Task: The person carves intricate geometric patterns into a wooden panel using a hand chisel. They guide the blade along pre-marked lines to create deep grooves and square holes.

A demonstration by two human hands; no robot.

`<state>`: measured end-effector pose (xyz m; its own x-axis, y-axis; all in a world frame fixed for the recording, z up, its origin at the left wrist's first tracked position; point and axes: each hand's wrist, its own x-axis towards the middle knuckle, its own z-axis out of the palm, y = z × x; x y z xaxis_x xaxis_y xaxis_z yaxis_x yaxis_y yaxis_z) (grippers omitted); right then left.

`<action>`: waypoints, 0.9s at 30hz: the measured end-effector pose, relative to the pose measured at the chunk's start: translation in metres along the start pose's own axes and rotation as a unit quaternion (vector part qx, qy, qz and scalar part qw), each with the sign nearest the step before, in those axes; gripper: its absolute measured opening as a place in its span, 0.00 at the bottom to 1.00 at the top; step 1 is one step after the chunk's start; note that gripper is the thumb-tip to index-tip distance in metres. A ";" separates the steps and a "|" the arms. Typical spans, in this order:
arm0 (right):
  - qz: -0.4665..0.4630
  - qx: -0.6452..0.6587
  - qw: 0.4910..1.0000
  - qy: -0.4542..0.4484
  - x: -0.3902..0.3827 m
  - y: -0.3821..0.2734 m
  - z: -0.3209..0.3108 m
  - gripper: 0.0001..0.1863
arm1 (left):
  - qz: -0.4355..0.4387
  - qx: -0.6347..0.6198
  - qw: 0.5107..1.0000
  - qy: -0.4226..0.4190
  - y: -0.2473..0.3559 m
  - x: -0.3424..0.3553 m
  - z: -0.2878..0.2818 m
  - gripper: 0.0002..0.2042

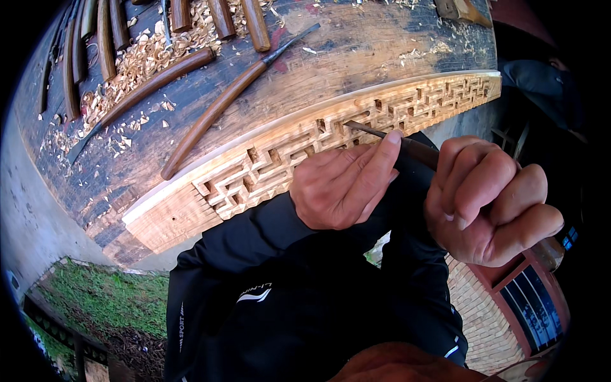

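Now the chisel (417, 152) slants from the carved board (286, 141) into the curled right hand (487, 197). The left hand (340, 189), nearer the board, closes fingers on the chisel.

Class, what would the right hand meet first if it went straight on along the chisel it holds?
Most likely the left hand, whose index fingertip is at the blade, with the board beyond; depth is hard to judge here.

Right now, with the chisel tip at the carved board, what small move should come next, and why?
Probably a short, controlled push of the chisel: its tip appears to meet the carved board, the right hand grips its handle, and the left hand has a finger against it near the blade.
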<state>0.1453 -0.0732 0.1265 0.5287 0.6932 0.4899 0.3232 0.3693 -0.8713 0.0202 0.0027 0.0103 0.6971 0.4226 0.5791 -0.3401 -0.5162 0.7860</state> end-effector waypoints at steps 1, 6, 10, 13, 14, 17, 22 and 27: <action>0.004 -0.006 1.000 0.006 0.000 0.000 0.001 0.21 | -0.003 -0.002 1.000 0.002 0.000 -0.001 0.002 0.34; 0.014 -0.022 1.000 -0.004 -0.002 0.002 0.003 0.19 | -0.014 0.010 1.000 0.002 0.001 -0.004 0.000 0.37; -0.007 -0.023 0.998 -0.056 0.000 0.005 0.001 0.18 | -0.013 0.019 0.999 0.023 0.000 -0.006 0.004 0.33; 0.011 -0.044 0.997 -0.057 -0.007 0.001 0.005 0.20 | 0.001 0.013 0.999 0.047 -0.003 -0.008 0.007 0.30; 0.023 -0.052 0.997 -0.058 -0.011 -0.003 0.007 0.21 | 0.005 0.013 0.999 0.051 -0.003 -0.008 0.007 0.29; 0.009 -0.055 0.997 -0.060 -0.017 -0.001 0.010 0.24 | 0.011 0.022 0.998 0.058 -0.001 -0.007 0.007 0.27; 0.019 -0.048 0.996 -0.070 -0.017 -0.011 0.000 0.26 | 0.030 0.006 0.997 0.069 -0.005 -0.008 0.014 0.28; 0.000 -0.012 0.999 -0.039 -0.015 -0.003 0.002 0.23 | 0.024 0.010 0.998 0.051 -0.002 -0.004 0.010 0.28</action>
<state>0.1348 -0.0830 0.1215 0.4664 0.7396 0.4852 0.3419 0.3552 -0.8700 0.0244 -0.0054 0.0043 0.6114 0.4703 0.6364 -0.3587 -0.5522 0.7526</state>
